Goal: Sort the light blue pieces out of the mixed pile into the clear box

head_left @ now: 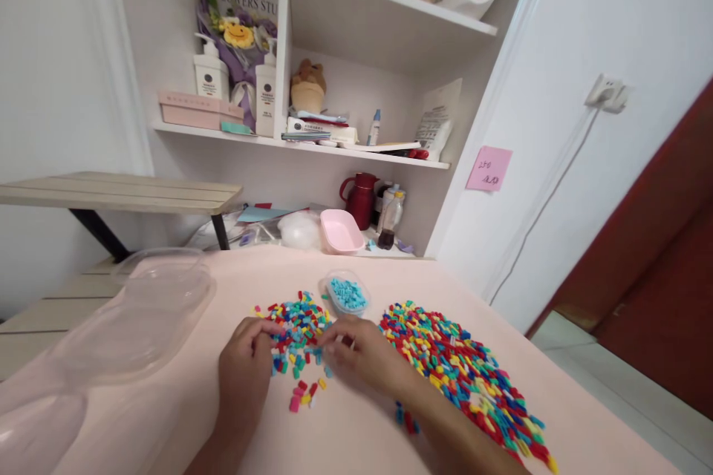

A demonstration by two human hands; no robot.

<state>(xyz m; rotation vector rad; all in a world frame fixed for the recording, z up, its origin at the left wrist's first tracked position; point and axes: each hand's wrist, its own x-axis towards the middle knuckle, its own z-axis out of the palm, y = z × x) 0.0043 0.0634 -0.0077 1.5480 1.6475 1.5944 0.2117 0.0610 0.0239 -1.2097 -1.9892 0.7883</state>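
Note:
A smaller pile of mixed-colour toy building bricks (301, 323) lies between my two hands. At its left edge is my left hand (248, 360), fingers curled and the index fingertip reaching into the bricks; whatever it may hold is hidden. My right hand (362, 352) bends over the pile's right side with its fingers drawn together near light-blue bricks. I cannot make out a brick in its grip. Just beyond stands a small clear tub (365, 304) holding light-blue bricks (347, 294). Several loose bricks (305, 395) lie nearer to me.
A large spread of mixed bricks (451, 356) covers the right of the pink table (345, 438), partly under my right forearm. Clear plastic containers (139, 312) stand at left. A pink basin (341, 231), a red jug (361, 200) and a bottle (391, 221) stand at the back.

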